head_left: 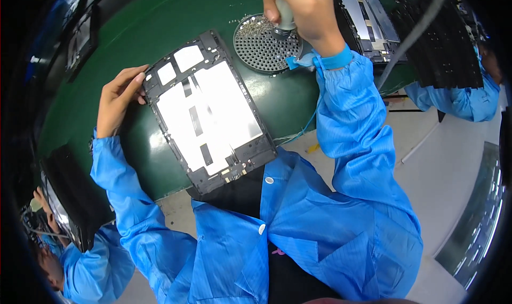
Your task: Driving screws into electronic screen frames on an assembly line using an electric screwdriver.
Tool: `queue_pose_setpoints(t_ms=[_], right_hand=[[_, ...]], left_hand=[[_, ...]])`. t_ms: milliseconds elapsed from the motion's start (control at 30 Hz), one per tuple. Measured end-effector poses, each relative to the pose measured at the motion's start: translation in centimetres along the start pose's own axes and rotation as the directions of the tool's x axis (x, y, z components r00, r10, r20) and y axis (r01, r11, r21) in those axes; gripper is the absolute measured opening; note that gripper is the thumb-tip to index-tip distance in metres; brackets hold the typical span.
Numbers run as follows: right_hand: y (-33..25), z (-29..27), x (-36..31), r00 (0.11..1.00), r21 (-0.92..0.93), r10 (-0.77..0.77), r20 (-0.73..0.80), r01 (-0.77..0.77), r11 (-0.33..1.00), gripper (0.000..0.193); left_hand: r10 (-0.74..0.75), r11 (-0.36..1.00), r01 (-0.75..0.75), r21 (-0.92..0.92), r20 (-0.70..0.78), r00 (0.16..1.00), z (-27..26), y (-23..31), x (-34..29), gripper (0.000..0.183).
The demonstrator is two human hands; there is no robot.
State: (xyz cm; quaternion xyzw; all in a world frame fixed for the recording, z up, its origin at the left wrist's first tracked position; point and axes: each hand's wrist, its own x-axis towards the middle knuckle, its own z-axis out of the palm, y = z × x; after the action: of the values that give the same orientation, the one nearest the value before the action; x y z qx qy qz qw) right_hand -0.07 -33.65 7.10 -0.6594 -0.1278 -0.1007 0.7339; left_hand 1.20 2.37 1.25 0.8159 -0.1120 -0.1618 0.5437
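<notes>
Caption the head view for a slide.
Left hand gripping an open tablet, right hand holding a tool over a round tray of screws.

From my end this looks like an electronics workshop, probably an assembly line. I see a green bench [144,26], a pitted dish [261,53] scattered with tiny metal bits [256,24], a flat device [232,106] lying with its insides bare, and rows of dark panels [437,48]. The wearer has a blue smock [352,218] and corded wrist strap [337,60]; matching sleeves [458,102] of co-workers show at both sides.
</notes>
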Motion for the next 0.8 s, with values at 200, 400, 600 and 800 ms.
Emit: queue_pose_setpoints(t_ms=[200,400,600,800], right_hand=[[0.1,-1.1,0.0,0.995,-0.022,-0.063,-0.072,0.062,0.998,0.014],[1.5,-0.5,0.0,0.984,-0.064,-0.163,-0.07,0.159,0.985,0.014],[1.3,-0.5,-0.1,0.989,-0.105,-0.133,-0.06,0.126,0.986,0.014],[1.8,-0.5,0.0,0.987,-0.093,-0.142,-0.081,0.134,0.987,0.014]], left_hand=[[0.008,1.0,-0.008,-0.017,0.029,1.0,-0.3,0.0,-0.3,0.026],[0.042,0.998,-0.044,-0.039,-0.069,0.997,0.4,-0.9,-0.7,0.025],[0.06,0.998,-0.06,0.008,-0.093,0.994,-0.2,-2.1,-0.5,0.023],[0.101,0.995,-0.099,0.025,-0.128,0.987,0.0,-2.2,-0.5,0.022]])
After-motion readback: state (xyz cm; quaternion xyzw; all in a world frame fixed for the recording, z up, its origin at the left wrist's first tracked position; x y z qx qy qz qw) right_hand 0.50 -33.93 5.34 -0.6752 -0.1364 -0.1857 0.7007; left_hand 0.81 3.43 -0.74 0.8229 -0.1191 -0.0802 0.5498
